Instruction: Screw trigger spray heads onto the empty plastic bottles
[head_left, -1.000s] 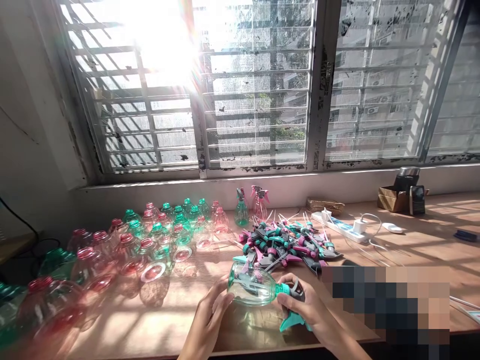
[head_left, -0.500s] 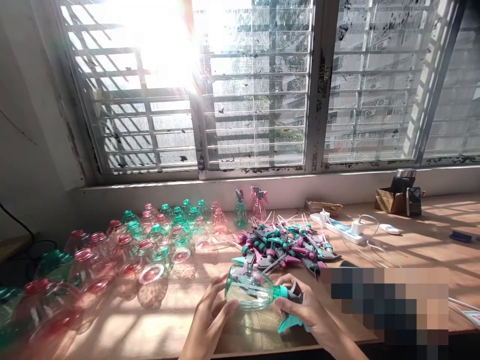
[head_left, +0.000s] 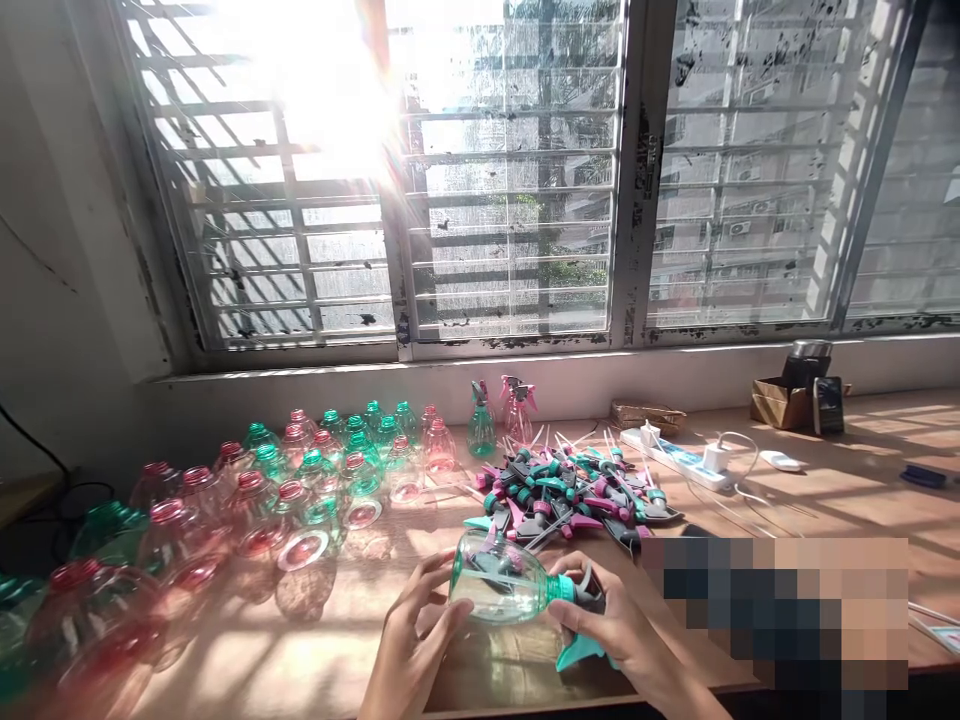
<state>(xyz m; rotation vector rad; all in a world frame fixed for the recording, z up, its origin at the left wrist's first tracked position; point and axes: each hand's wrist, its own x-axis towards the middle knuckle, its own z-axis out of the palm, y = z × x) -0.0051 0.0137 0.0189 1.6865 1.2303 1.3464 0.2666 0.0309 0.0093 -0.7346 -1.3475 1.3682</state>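
The green spray bottle (head_left: 499, 580) lies tilted on its side at the lower middle of the frame, held between the two hands, its base toward the left and its neck toward the right. Whether it touches the surface beneath cannot be told.

The barred window (head_left: 517, 250) fills the upper part of the frame, with sun glare at upper left. Below it, the wooden table (head_left: 360, 610) spans the frame, striped with light and shadow. Loose bottles (head_left: 255, 512), pink and green with open necks, crowd the table at lower left. A heap of spray heads (head_left: 566, 490), pink, teal and dark grey, lies just right of centre, beyond the held bottle.

Right of the heap is a white power strip (head_left: 675, 460); farther toward the right edge stands a cardboard box (head_left: 769, 402). Two upright bottles with heads fitted, one green (head_left: 481, 432) and one pink (head_left: 517, 420), stand behind the heap.

The left hand (head_left: 412, 630), at lower centre, curls around the base end, thumb on the near side. The right hand (head_left: 619, 615) pinches the teal-collared spray head (head_left: 562, 590) at the neck between thumb and fingers.
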